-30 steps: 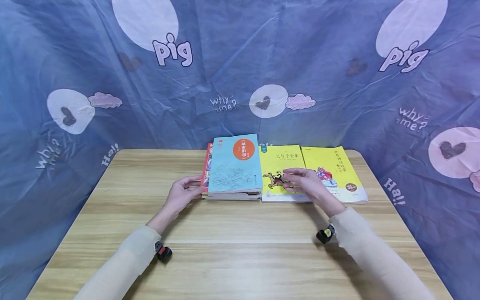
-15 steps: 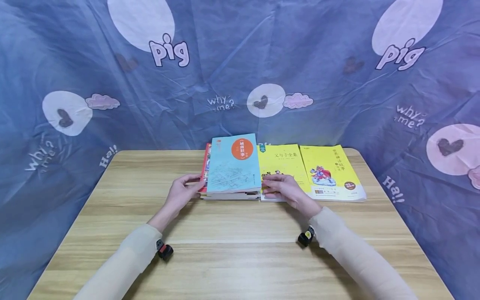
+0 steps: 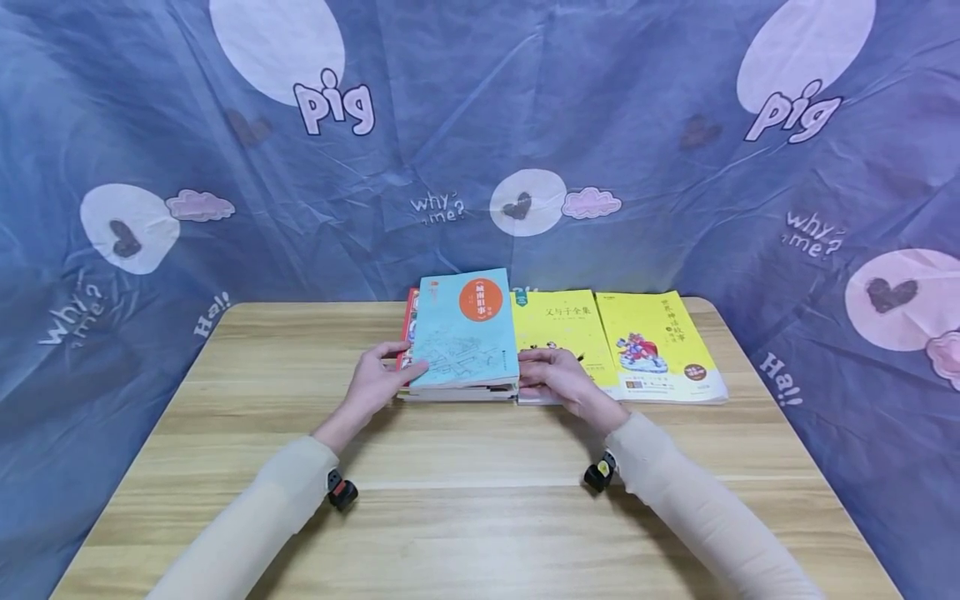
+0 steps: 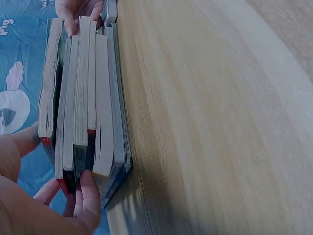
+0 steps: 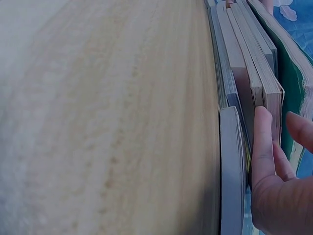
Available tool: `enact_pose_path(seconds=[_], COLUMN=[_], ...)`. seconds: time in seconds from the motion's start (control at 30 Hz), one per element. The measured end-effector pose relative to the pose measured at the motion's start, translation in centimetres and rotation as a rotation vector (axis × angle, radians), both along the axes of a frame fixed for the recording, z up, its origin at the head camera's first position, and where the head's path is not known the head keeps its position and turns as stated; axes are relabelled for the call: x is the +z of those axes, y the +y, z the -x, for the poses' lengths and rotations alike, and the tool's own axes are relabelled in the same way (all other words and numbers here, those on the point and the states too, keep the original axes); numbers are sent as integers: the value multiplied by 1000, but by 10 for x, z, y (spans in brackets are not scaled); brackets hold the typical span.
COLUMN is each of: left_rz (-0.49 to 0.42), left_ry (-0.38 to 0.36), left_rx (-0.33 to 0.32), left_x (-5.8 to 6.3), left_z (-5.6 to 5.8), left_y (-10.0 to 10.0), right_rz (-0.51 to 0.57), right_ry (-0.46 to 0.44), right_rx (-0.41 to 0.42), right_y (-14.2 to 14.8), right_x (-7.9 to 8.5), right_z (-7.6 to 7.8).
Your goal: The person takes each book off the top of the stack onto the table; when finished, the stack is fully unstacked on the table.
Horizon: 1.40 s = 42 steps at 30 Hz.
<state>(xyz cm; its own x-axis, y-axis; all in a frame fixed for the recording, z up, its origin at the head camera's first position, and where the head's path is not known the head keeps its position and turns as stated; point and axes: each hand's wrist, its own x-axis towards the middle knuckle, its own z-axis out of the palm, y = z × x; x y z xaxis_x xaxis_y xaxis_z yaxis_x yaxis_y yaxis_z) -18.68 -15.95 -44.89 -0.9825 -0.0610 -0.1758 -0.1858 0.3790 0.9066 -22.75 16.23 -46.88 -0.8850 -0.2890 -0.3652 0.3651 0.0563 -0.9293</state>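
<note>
A crinkled blue fabric backdrop (image 3: 450, 108), printed with pale ovals, dark hearts, pink clouds and words such as "pig" and "why me?", covers the back and both sides. In front of it stands a light wood-grain table (image 3: 465, 517) with rounded far corners and a soft sheen across its middle. Two cream sleeves (image 3: 247, 517) reach in over the near edge.

By the table's far edge, near the middle, lies an uneven stack of paperback books (image 3: 465, 394). Its top is a pale blue book with an orange oval (image 3: 457, 325); a red-edged book (image 3: 412, 308) juts out at the left. Two yellow-covered books (image 3: 652, 329) lie side by side just right of the stack.

The left hand (image 3: 375, 382) has its fingertips against the stack's left side, thumb at the top book's edge. The right hand (image 3: 562, 379) sets nearly straight fingers against the right side, thumb apart from them. A small black camera (image 3: 342, 493) sits at each wrist
</note>
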Motion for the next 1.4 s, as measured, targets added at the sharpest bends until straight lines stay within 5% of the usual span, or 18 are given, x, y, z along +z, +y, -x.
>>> enact_pose_path(seconds=[0.47,1.4], left_rz=[-30,-258], left_ry=[-53,-153], left_rx=[-9,-108], left_x=[3,-1], left_z=[4,-25], left_y=[-12,-52], right_rz=[6,-29], right_ry=[7,-7], right_rx=[-9,-30], right_y=[-4,-5], right_x=[0,1], right_z=[2,2])
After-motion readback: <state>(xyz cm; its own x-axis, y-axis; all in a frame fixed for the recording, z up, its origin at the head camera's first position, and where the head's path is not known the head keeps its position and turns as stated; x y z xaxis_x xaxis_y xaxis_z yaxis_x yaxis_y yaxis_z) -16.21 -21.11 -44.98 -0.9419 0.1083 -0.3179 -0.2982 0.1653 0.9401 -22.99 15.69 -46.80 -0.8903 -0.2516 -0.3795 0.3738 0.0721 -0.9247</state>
